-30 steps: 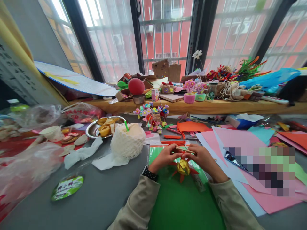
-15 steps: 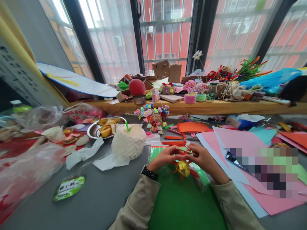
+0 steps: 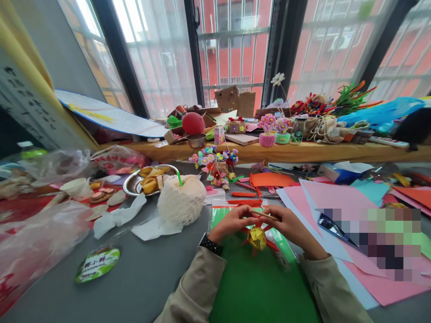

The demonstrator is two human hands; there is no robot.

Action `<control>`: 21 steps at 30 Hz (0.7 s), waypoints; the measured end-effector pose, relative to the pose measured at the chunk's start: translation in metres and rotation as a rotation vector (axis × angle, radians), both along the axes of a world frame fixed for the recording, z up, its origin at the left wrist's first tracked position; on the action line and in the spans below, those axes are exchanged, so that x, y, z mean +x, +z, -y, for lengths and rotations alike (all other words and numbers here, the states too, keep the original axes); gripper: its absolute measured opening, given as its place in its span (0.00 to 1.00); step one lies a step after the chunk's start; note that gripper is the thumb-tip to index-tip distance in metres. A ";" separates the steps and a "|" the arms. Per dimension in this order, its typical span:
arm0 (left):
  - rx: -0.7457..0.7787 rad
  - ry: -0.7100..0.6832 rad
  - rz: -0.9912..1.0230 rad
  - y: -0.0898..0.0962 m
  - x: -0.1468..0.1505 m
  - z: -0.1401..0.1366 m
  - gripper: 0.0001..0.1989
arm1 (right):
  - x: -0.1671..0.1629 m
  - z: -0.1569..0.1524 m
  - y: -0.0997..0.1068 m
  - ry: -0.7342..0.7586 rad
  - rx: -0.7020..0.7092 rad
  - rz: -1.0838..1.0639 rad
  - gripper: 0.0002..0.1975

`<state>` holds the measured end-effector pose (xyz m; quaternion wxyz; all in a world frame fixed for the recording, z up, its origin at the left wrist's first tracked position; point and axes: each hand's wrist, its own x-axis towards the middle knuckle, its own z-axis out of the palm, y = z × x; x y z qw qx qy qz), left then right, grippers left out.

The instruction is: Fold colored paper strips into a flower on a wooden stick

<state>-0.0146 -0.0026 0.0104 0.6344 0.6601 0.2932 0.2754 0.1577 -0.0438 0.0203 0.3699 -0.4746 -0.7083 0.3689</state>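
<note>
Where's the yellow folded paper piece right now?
In the head view, the yellow folded paper piece sits low centre, just below the left hand and right hand, over the green sheet.

Left hand (image 3: 232,221) and right hand (image 3: 288,224) together, fingers pinched, wrists resting low

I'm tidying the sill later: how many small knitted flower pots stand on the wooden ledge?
2. A pink flower pot and a green flower pot stand side by side on the wooden ledge, right of centre. Clutter may hide more.
</note>
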 end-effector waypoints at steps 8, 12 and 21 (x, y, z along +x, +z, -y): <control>0.037 0.029 -0.027 0.003 0.002 0.002 0.15 | 0.000 0.001 0.004 0.015 0.095 0.120 0.16; 0.034 0.018 -0.024 0.004 0.002 0.002 0.16 | 0.000 0.002 0.004 0.029 0.066 0.095 0.16; 0.030 -0.010 0.004 0.005 0.001 0.004 0.17 | -0.001 0.000 0.003 -0.007 0.105 0.109 0.14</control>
